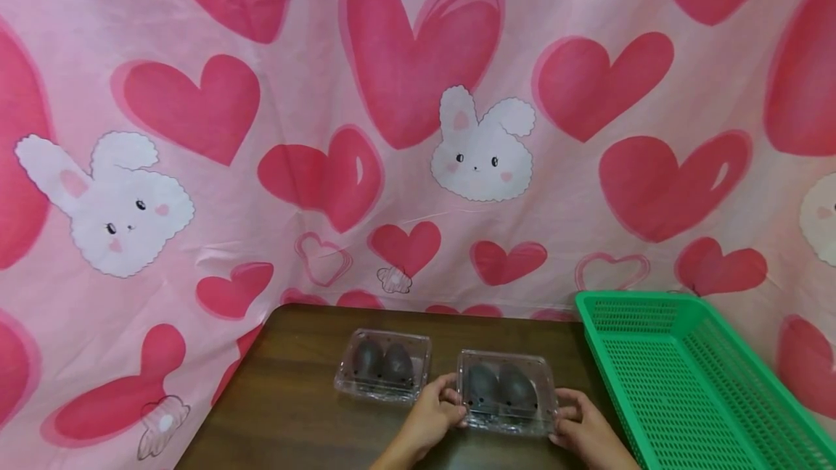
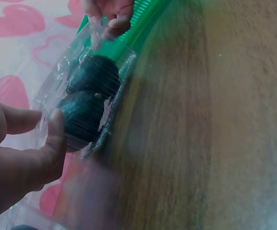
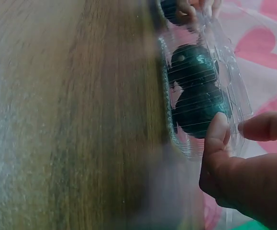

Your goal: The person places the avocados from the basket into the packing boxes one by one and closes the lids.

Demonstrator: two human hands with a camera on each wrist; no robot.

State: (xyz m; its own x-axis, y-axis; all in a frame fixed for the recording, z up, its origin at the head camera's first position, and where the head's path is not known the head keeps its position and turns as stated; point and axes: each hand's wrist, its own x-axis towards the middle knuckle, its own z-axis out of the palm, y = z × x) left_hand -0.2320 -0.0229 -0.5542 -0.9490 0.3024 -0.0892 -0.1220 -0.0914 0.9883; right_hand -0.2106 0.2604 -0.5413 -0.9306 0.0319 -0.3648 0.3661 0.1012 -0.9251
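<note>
A clear plastic clamshell box [image 1: 506,418] with two dark avocados [image 2: 84,115] inside is held between both hands over the front of the table. My left hand [image 1: 432,410] pinches its left end, thumb and forefinger at the rim in the left wrist view. At the opposite end, my right hand [image 1: 583,423] grips the box edge between thumb and fingers, as the right wrist view also shows. The lid is down over the fruit. Left of my left hand sits a second clamshell box [image 1: 382,390], also with two dark avocados [image 1: 398,363].
A green plastic basket [image 1: 653,354] with a slotted bottom stands at the right, close to my right hand. Brown wood grain covers the table [image 1: 287,383]. Behind it hangs a pink cloth [image 1: 405,187] printed with hearts and rabbits.
</note>
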